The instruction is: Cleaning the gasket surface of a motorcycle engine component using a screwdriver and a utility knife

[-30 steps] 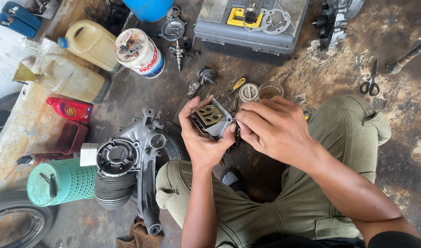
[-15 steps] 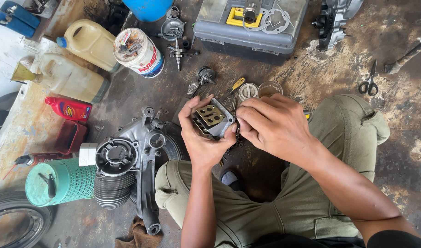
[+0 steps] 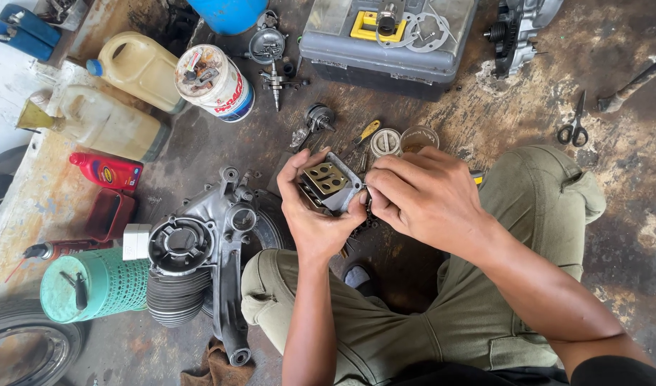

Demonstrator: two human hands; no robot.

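Grey metal with pale tan flaps: that is the small engine part (image 3: 326,184) the person holds up over the lap. The left hand (image 3: 310,218) wraps its fingers around the part from below and grips it tight. The right hand (image 3: 422,200) curls closed at the part's right edge, and its fingertips pinch something small there; what it is cannot be told. It looks like the person is fitting or loosening a tiny piece on the side of the part. That kind of work calls for a steady hold and small, careful turns, so nothing slips and drops between the legs.

Both knees in green trousers (image 3: 528,207) hem the hands in, so there is little room low down.

Just left of the left knee lies a big grey engine case (image 3: 224,236), with a ribbed cylinder (image 3: 174,297) and a green mesh can (image 3: 92,286). Just past the hands sit a yellow-handled screwdriver (image 3: 367,132) and two round lids (image 3: 399,141). Farther off are scissors (image 3: 574,127), a grey tool case (image 3: 385,53) and a white tin (image 3: 215,82). There is some bare floor to the right, near the scissors.
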